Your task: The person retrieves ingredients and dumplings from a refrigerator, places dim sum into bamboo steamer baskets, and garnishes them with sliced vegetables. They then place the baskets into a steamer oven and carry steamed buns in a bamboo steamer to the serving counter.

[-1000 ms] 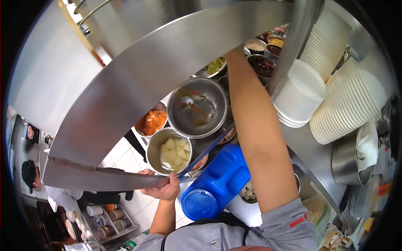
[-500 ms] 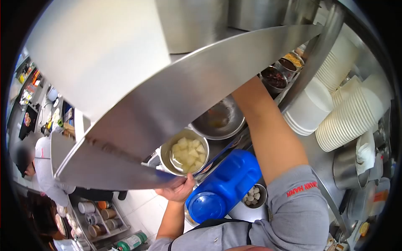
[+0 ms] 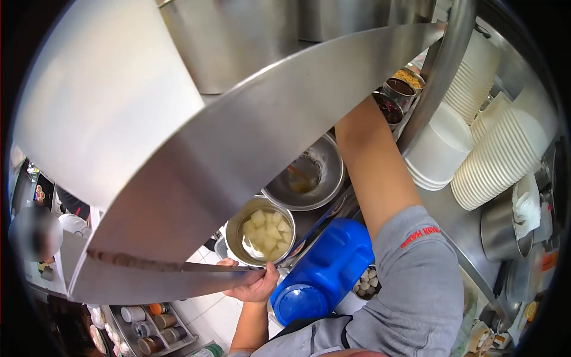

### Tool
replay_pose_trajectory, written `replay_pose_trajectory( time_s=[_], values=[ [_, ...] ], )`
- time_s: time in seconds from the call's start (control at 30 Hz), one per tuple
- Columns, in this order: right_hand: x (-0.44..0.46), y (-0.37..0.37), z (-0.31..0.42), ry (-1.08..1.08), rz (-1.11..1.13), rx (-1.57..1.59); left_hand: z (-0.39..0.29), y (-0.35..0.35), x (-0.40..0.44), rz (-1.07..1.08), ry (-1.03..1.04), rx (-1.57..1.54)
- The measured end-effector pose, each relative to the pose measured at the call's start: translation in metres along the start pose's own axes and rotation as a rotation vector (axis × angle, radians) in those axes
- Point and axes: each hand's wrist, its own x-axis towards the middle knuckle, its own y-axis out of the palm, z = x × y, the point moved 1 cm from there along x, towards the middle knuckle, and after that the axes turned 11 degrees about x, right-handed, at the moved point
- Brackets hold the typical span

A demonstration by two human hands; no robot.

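My left hand (image 3: 256,288) is closed round a steel edge (image 3: 223,269) at the lower middle, with its thumb on top. Just above the thumb stands a steel pot (image 3: 231,233) holding pale, chunky cut pieces in liquid. My right arm (image 3: 377,160) reaches forward under the overhead steel shelf (image 3: 250,113), which hides the right hand. Beside that forearm sits a steel bowl (image 3: 338,178) with a little brownish liquid. A blue plastic jug (image 3: 333,262) lies between my arms.
Stacked white tubs (image 3: 440,146) and bowls (image 3: 496,160) stand on the right, near a steel post (image 3: 437,89). Containers of dark food (image 3: 388,110) and yellow bits (image 3: 407,77) sit behind the forearm. Jars fill a tray (image 3: 184,342) at lower left. Another person (image 3: 71,225) is at far left.
The view has shifted, so the shelf's near corner sits lower. The bowl shows more fully. My left hand keeps its place by the pot; my right arm still reaches under the shelf.
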Motion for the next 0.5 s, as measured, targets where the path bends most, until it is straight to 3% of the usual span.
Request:
replay_pose_trajectory(
  time_s=[0.27, 0.4, 0.5],
  values=[
    [-0.027, -0.008, 0.037, -0.179, -0.055, -0.009, 0.0, -0.008, -0.004, 0.02, -0.019, 0.056],
    [-0.105, -0.04, 0.072, -0.356, -0.128, 0.026, 0.007, -0.009, -0.01, 0.027, -0.014, 0.005],
    [-0.189, -0.072, 0.074, -0.359, -0.153, 0.108, -0.005, -0.002, -0.001, -0.036, -0.074, -0.054]
  ],
)
